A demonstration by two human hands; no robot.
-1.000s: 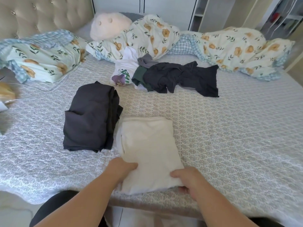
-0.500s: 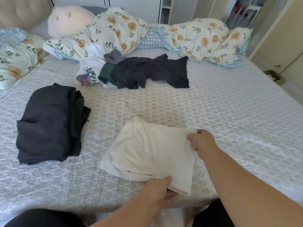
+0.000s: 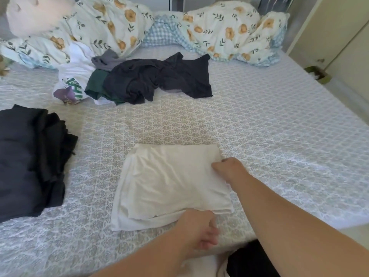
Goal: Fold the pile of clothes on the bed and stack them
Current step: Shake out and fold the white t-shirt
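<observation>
A folded cream garment [image 3: 171,184] lies flat on the bed in front of me. My right hand [image 3: 229,168] grips its right edge near the far corner, fingers curled into the cloth. My left hand [image 3: 196,228] hovers at the garment's near edge with fingers loosely curled and nothing in them. A folded dark stack [image 3: 28,160] sits to the left, apart from the cream garment. Further back lies the unfolded pile [image 3: 151,78]: a dark garment over green, grey and white pieces, one with a purple and green print.
The patterned bedsheet [image 3: 279,136] stretches bare to the right. A floral duvet [image 3: 229,31] is bunched along the head of the bed beside a pale plush pillow [image 3: 36,15]. Cream wardrobe doors [image 3: 339,37] and a small green box [image 3: 317,74] stand beyond the right edge.
The cream garment has been turned and shifted right, away from the dark stack. My right hand went to its far right corner. My left hand has let go of the near corner.
</observation>
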